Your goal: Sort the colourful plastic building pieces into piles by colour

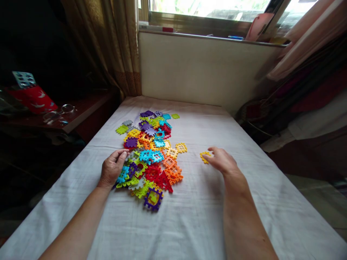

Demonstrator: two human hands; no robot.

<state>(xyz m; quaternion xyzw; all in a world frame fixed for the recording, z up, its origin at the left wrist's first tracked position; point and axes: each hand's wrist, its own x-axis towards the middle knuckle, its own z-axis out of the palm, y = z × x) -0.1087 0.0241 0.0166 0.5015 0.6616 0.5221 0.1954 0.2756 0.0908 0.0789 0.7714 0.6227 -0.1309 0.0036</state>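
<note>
Many flat plastic interlocking tiles with notched edges lie in a loose heap (pixel 151 144) on a pale sheet. At the heap's left edge is my left hand (pixel 113 169), its fingers curled and the thumb pressed against them. Whether anything is inside that grasp is hidden. Blue tiles (pixel 123 174) lie right beside it. My right hand (pixel 224 160) is to the right of the heap, thumb and forefinger apart. A yellow frame tile (pixel 205 157) lies at its fingertips, partly covered by the thumb. A pale yellow window tile (pixel 181 147) sits at the heap's right side.
The white sheet (pixel 195 224) covers the bed-like surface, which meets a pale wall panel (pixel 195 68) at the back. On the left, a dark wooden table (pixel 89 108) holds eyeglasses (pixel 67 108) and a red pouch (pixel 38 101). Clothes (pixel 314 119) hang at right.
</note>
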